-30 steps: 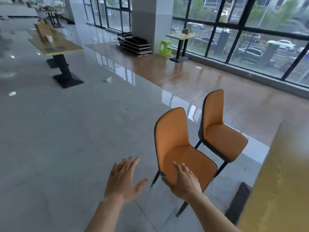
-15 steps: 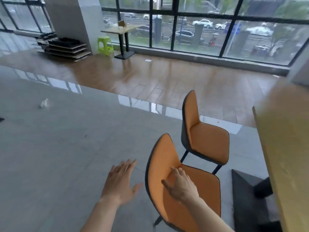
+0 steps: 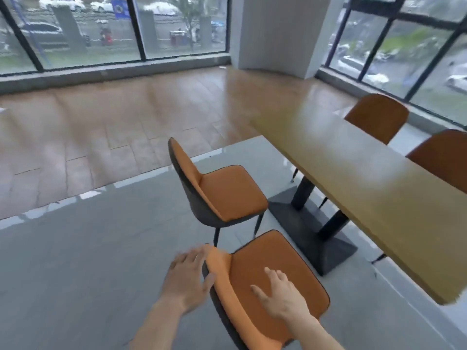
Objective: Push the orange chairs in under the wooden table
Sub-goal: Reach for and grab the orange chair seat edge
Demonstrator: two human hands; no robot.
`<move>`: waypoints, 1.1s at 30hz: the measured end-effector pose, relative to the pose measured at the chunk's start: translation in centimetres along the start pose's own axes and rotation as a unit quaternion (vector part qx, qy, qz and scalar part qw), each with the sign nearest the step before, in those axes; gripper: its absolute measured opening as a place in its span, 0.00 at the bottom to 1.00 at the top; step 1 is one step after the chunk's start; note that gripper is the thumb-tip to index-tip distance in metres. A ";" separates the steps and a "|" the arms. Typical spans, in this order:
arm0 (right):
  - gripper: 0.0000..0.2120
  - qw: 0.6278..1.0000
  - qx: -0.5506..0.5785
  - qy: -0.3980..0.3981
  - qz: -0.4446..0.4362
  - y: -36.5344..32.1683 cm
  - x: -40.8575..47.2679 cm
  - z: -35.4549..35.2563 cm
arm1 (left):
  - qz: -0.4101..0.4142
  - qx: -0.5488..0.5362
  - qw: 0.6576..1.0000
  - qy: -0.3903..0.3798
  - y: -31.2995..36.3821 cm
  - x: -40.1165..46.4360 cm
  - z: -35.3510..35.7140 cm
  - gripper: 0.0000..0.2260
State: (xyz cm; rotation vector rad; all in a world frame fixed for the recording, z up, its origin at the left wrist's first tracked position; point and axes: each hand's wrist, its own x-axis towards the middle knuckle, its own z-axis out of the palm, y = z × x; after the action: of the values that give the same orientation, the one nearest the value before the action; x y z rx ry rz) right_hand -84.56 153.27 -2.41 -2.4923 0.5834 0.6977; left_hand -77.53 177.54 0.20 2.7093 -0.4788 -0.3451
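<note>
Two orange chairs with dark backs stand on the grey floor, left of a long wooden table [image 3: 358, 173], both clear of its edge. The near chair [image 3: 278, 258] is right below me; its backrest top is at the lower middle. My left hand [image 3: 188, 276] lies open against the outer side of that backrest's top. My right hand [image 3: 280, 296] hovers open over the backrest and seat, fingers spread; whether it touches I cannot tell. The far chair [image 3: 227, 193] stands just beyond, seat facing the table.
The table rests on a black pedestal base [image 3: 313, 223] on the floor between chairs and tabletop. Two more orange chairs [image 3: 376, 117] are tucked in on the table's far side. A white pillar [image 3: 278, 34] and large windows stand beyond a brown tiled floor.
My view has swung right, bringing the table fully into sight. I have closed in on the near chair; my left hand has reached its backrest, and my right hand stays over it.
</note>
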 end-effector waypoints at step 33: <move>0.39 0.939 0.075 0.138 0.307 -8.7 -6.6 11.8 | 0.487 0.184 0.787 -0.332 -2.3 13.0 2.4 0.28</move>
State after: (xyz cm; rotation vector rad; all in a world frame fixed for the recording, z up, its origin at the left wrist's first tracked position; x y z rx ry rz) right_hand -89.55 168.36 -4.64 -2.2714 1.4983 0.4837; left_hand -65.74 173.96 -5.12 2.1337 -2.1921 -0.9424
